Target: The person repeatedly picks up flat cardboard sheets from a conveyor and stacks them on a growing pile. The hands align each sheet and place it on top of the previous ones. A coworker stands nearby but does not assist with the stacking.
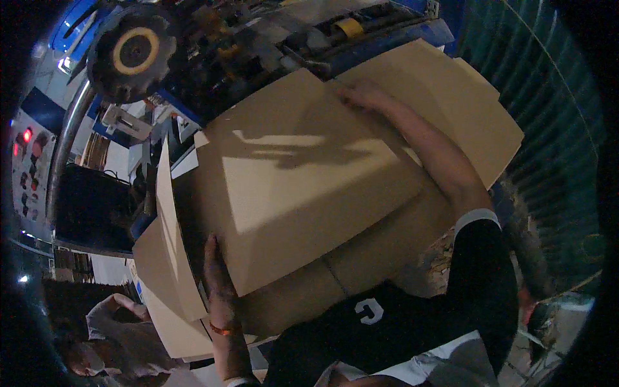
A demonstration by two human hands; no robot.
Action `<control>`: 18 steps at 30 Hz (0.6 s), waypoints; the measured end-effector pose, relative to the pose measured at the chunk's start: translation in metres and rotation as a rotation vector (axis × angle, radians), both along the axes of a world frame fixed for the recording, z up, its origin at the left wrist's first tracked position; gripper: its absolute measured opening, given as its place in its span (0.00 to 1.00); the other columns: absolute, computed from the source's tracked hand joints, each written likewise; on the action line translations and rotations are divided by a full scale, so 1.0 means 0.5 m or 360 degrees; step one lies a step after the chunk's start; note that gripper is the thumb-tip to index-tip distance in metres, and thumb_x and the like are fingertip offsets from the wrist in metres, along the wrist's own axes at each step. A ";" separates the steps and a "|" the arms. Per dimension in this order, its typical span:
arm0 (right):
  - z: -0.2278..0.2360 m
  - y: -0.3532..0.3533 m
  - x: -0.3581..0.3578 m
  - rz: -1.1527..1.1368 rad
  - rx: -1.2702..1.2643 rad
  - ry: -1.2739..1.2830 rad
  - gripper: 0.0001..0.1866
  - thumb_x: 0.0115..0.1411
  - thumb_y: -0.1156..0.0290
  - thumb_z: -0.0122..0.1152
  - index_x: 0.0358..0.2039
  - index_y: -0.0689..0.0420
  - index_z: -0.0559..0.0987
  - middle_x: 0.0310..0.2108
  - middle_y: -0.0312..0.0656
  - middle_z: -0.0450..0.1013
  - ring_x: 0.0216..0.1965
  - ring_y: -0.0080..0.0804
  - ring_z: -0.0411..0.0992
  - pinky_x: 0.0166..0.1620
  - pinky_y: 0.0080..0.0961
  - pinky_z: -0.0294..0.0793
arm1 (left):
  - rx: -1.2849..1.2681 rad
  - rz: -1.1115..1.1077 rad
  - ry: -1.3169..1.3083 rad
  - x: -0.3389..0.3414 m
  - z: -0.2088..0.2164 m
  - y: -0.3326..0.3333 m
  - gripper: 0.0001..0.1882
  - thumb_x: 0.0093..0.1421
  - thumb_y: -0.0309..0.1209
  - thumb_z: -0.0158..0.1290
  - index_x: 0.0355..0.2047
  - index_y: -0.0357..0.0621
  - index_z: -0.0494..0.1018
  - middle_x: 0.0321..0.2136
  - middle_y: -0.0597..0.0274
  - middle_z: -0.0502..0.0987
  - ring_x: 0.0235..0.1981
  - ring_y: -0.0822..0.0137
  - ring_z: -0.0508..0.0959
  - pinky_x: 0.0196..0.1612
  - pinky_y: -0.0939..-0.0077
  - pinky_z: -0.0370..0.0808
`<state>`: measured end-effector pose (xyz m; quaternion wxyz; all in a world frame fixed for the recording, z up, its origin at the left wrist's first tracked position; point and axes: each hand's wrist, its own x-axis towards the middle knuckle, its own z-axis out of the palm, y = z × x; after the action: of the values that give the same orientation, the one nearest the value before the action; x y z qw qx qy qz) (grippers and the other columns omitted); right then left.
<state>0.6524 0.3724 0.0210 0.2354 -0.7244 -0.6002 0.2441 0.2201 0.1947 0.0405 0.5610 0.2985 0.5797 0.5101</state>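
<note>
Cardboard sheets are steadied by the left hand gripping their near edge, the right hand flat atop the far edge.

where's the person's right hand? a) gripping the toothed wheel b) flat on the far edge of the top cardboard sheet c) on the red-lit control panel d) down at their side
b: the right hand lies on the far edge of the top cardboard sheet, arm stretched across the stack, while the left hand holds the near edge.
</note>
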 end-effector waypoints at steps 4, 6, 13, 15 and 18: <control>-0.002 0.004 0.002 -0.0057 -0.0126 0.0322 0.24 0.56 0.47 0.50 0.27 0.58 0.79 0.25 0.41 0.74 0.25 0.32 0.73 0.27 0.29 0.74 | 0.0360 -0.0495 0.0256 0.021 -0.007 -0.006 0.22 0.58 0.38 0.50 0.50 0.38 0.67 0.45 0.59 0.71 0.47 0.64 0.69 0.53 0.73 0.62; -0.007 0.001 0.000 0.0075 -0.0239 0.0345 0.25 0.56 0.47 0.50 0.28 0.60 0.78 0.26 0.42 0.74 0.24 0.33 0.73 0.27 0.30 0.75 | 0.0249 -0.0467 0.0383 0.007 -0.027 0.006 0.23 0.57 0.37 0.51 0.50 0.37 0.67 0.46 0.58 0.71 0.48 0.63 0.69 0.54 0.72 0.60; -0.019 0.001 -0.015 0.0101 -0.0066 0.0574 0.25 0.57 0.48 0.50 0.36 0.61 0.75 0.28 0.42 0.72 0.25 0.34 0.72 0.28 0.34 0.73 | 0.0317 -0.0560 0.1258 -0.030 -0.053 0.019 0.24 0.56 0.35 0.52 0.50 0.35 0.66 0.47 0.52 0.70 0.48 0.61 0.69 0.54 0.68 0.62; -0.016 0.004 -0.012 0.0145 -0.0158 0.0722 0.27 0.56 0.47 0.50 0.39 0.61 0.75 0.32 0.42 0.72 0.29 0.34 0.72 0.31 0.35 0.73 | 0.0065 -0.0377 0.0768 -0.008 -0.038 0.004 0.25 0.56 0.35 0.53 0.51 0.35 0.65 0.47 0.51 0.70 0.48 0.59 0.69 0.53 0.67 0.63; -0.024 -0.001 0.003 0.0227 -0.0186 0.0811 0.27 0.57 0.49 0.49 0.43 0.61 0.74 0.41 0.42 0.72 0.35 0.34 0.72 0.40 0.36 0.71 | -0.0294 -0.0230 0.0260 0.022 -0.024 0.007 0.26 0.56 0.35 0.53 0.53 0.36 0.63 0.47 0.52 0.71 0.47 0.59 0.70 0.52 0.66 0.65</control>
<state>0.6539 0.3717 0.0088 0.3188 -0.6079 -0.5559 0.4688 0.2311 0.1982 0.0283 0.5724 0.3270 0.6449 0.3868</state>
